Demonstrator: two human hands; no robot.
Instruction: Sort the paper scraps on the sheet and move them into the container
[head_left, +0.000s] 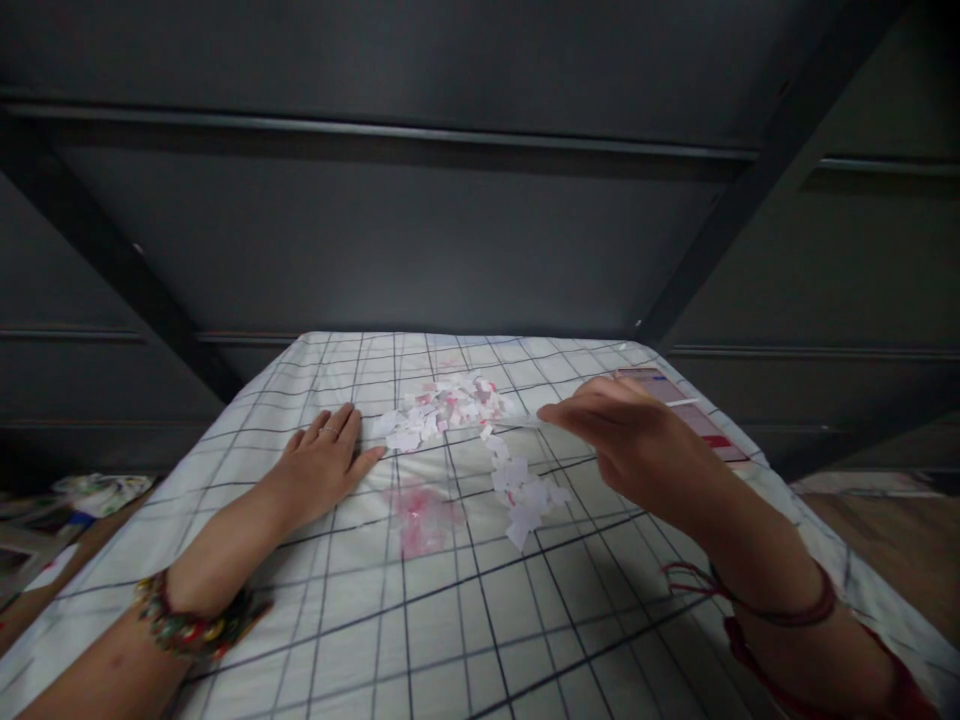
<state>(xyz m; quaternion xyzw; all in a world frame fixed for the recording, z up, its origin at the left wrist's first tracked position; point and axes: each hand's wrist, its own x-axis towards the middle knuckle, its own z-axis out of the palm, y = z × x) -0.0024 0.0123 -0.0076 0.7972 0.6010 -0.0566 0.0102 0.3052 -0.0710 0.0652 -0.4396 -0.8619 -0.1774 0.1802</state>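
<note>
My left hand [324, 458] lies flat on the checked cloth, fingers stretched, its thumb close to a heap of torn white and pink paper scraps [442, 408]. Right of the heap, my right hand [619, 425] is closed in a pinch. A thin, pale, see-through strip [519, 418] reaches from its fingertips toward the scraps; its exact kind is unclear. Nearer to me, a smaller pile of white scraps [525, 492] lies loose. A clear plastic packet with red-pink marks [422, 518] rests flat between my hands.
The white cloth with dark grid lines [450, 640] covers the table. A flat phone-like object with a pinkish face [694, 412] lies beyond my right hand, a white stick across it. Dark panels [420, 230] stand behind the table. Cluttered items [101, 492] sit low at left.
</note>
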